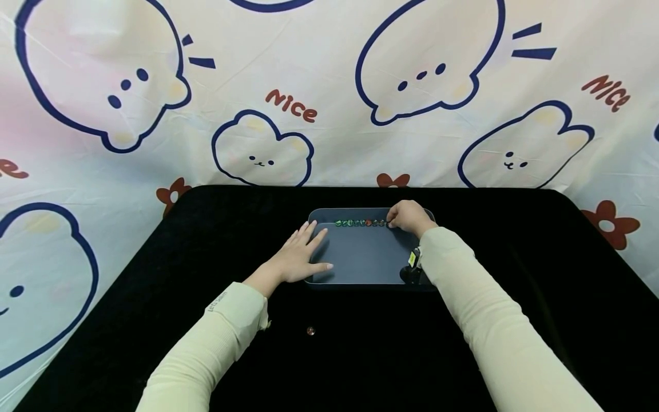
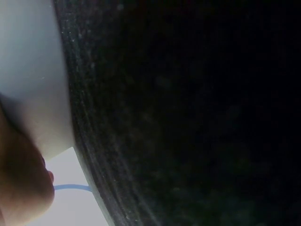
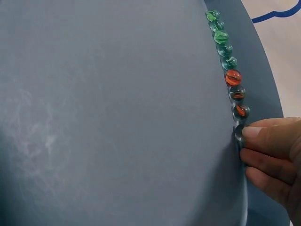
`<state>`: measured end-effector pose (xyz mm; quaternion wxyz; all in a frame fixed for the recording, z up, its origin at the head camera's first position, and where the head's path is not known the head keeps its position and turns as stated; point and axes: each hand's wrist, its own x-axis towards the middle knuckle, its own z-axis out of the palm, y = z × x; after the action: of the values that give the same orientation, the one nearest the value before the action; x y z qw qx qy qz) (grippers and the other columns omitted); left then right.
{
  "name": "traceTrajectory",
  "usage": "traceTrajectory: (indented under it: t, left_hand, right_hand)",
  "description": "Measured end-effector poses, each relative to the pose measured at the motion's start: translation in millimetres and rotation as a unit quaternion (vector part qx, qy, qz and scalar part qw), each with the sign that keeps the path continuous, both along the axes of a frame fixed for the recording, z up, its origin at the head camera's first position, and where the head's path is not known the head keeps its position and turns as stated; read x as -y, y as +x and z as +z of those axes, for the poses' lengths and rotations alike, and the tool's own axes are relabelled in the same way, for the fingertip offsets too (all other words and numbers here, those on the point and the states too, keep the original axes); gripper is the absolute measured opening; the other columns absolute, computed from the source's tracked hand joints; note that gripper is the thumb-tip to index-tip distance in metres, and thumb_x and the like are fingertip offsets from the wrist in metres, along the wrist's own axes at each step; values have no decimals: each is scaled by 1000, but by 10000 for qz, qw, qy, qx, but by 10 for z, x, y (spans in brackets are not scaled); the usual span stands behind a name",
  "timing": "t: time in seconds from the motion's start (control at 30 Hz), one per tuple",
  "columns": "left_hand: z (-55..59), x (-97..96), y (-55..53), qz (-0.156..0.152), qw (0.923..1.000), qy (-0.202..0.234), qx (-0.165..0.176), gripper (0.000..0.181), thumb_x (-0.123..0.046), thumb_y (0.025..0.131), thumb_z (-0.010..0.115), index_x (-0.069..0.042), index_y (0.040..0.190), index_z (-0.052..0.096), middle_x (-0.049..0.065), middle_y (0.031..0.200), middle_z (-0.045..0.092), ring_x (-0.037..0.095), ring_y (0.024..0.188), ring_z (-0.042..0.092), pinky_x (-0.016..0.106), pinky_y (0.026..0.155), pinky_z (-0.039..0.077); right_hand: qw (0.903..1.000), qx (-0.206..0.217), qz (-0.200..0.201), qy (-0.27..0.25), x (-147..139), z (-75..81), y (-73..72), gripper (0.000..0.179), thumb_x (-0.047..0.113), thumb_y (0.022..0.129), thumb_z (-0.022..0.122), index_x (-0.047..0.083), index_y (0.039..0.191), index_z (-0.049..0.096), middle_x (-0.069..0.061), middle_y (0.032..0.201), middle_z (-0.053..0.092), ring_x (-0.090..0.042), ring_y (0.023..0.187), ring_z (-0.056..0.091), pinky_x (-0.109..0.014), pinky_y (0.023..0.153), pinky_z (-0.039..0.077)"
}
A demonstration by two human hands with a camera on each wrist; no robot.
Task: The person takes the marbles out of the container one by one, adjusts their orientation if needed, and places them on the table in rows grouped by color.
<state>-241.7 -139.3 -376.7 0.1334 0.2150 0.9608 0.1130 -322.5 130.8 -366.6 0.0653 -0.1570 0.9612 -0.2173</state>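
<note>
Marble row (image 1: pixel 362 223) runs 9-to-3 o'clock, right hand (image 1: pixel 408 217) pinching its 3-o'clock end marble (image 3: pixel 238 133), while left hand (image 1: pixel 297 256), spread, sits nearer the loose marble (image 1: pixel 311 331).

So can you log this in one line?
right hand: pinching end marble | left hand: spread at left side of tray | row of marbles: along far side | loose marble: on black table

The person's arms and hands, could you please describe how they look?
The left hand and right hand are bare, without gloves. The left sleeve and right sleeve are long and pale greenish cream. Small dark lettering marks the left cuff; a black device with a yellow patch sits at the right cuff.
</note>
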Motion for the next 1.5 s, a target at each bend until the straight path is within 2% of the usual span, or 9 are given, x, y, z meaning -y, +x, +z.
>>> traceTrajectory:
  t: [0.4,0.73,1.0,1.3,1.5]
  left_hand:
    - [1,-4,-1,10,10000,-2,23,79,-59,81,40,-20,140,6,8,144,-7,20,128,-13,42,102,0]
    - [-5,15,-15,-105,9999,29,-36,80,-60,81,40,-19,140,6,9,144,-7,20,128,-13,41,102,-1]
    - [-19,12,-20,-80,10000,35,-8,80,-60,80,40,-20,140,6,8,144,-7,20,128,-13,40,102,-2]
    - [-23,16,-31,-103,9999,14,-66,81,-62,79,39,-20,140,7,9,144,-7,20,128,-13,40,102,-2]
    - [-17,14,-15,-81,10000,13,-52,81,-62,80,39,-20,140,6,8,144,-7,20,128,-13,40,102,-1]
  right_hand:
    - [9997,-175,84,163,12,11,21,11,6,79,62,2,87,68,-13,94,61,-25,82,55,-37,69,45]
    - [9998,-143,112,-120,-27,15,-1,8,8,81,60,3,83,66,-8,80,62,-19,69,54,-33,61,44]
    - [9992,-127,125,-348,-1,120,-5,11,9,81,60,3,88,65,-10,87,63,-21,76,56,-34,66,45]
    - [9955,30,45,-944,-12,234,36,11,9,82,58,4,91,63,-9,87,62,-22,80,56,-34,68,45]
    - [9934,55,112,-1140,-71,258,118,15,12,83,58,4,95,63,-9,90,62,-21,82,56,-35,70,45]
